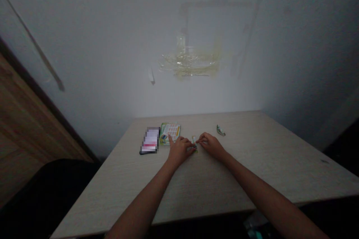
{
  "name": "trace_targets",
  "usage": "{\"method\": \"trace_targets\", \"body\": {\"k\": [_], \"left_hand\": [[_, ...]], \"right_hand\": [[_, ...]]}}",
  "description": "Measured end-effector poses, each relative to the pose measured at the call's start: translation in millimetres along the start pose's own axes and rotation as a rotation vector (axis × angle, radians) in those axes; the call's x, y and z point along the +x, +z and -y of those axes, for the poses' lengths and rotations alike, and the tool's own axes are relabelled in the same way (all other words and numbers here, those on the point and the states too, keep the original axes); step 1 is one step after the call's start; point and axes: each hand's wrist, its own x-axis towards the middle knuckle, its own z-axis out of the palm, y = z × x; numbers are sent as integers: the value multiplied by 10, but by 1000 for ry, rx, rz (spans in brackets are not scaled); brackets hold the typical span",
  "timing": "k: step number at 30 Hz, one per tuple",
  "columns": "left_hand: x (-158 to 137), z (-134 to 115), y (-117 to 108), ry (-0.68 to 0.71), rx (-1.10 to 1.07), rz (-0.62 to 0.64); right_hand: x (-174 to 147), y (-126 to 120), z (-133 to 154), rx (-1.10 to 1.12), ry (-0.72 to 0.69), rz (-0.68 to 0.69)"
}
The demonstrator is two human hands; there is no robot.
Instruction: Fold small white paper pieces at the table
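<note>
A small green and white piece (193,139), like a strip of printed paper or film, lies between my hands at the middle of the table. My left hand (180,150) pinches it between thumb and fingers, while its outermost finger sticks out over a green and white printed packet or booklet (170,131). At the strip's right side, my right hand (212,146) has its fingertips pressed together in a pinch. Whether those right fingertips grip the strip itself is too small to make out.
Left of the printed packet lies a phone (150,140) with its screen lit and blurred. A crumpled green and white scrap (220,130) rests beyond my right hand. The pale wooden table (196,186) meets a wall (117,63) with tape residue at its far edge.
</note>
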Motion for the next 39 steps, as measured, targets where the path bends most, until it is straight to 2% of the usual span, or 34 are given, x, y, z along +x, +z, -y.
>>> {"method": "trace_targets", "body": {"k": [6, 25, 29, 34, 39], "left_hand": [[-1, 3, 12, 3, 4, -11], [5, 4, 26, -23, -2, 36], [1, 20, 59, -22, -6, 17], [-20, 20, 86, -22, 0, 8], [-27, 16, 74, 3, -4, 15]], "right_hand": [[4, 5, 14, -86, -57, 12], [93, 43, -16, -307, 24, -42], [93, 47, -50, -240, 3, -54], [61, 31, -96, -75, 12, -131], [44, 26, -102, -28, 44, -123]]}}
